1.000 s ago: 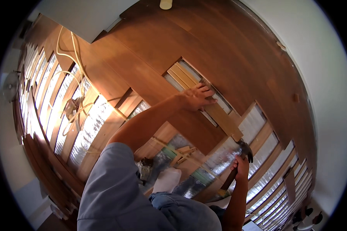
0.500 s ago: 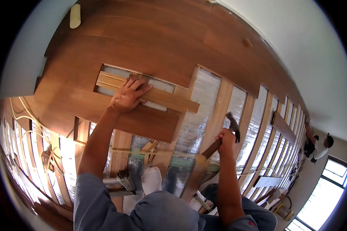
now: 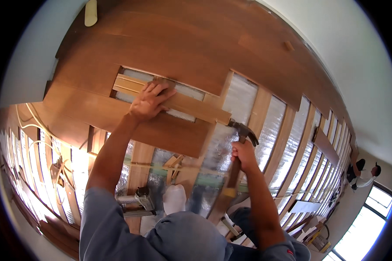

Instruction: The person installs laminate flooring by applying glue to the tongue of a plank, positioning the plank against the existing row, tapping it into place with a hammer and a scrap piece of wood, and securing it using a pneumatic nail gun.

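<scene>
My left hand [image 3: 150, 100] rests on a light wooden strip [image 3: 200, 108], fingers spread, inside a rectangular gap in the dark wood flooring [image 3: 161, 130]. My right hand [image 3: 241, 154] grips a hammer [image 3: 246, 132] by its wooden handle; its head is at the right end of the strip, seemingly touching it. Beneath and beside the gap show wooden battens [image 3: 259, 108] over silver foil underlay [image 3: 239, 91]. A nail gun [image 3: 141, 200] lies by my white-socked foot.
Yellow hoses [image 3: 30, 122] run across the left side. A co-worker [image 3: 361, 172] crouches at the far right near a window [image 3: 372, 211]. A loose dark board [image 3: 324, 145] lies on the right battens. A white wall [image 3: 344, 52] edges the flooring; a pale cylinder [image 3: 90, 13] lies at top left.
The view has swung round, bringing the window and co-worker further into sight. Since half a second ago, the hammer has moved up and left onto the strip's end; my left hand stays on the strip.
</scene>
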